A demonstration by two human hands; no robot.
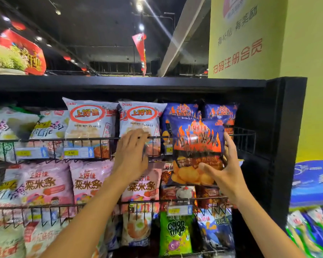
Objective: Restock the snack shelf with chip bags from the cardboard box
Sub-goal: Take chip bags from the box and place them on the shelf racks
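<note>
my right hand [226, 170] grasps the blue flame chip bag [196, 142] by its lower right corner, upright in front of the top wire rail [82, 139]. my left hand [131, 155] rests loose-fingered on that rail, touching the shrimp flakes bag [141, 116] behind it.

Blue chip bag [196, 142] in right grip [227, 174]
</note>
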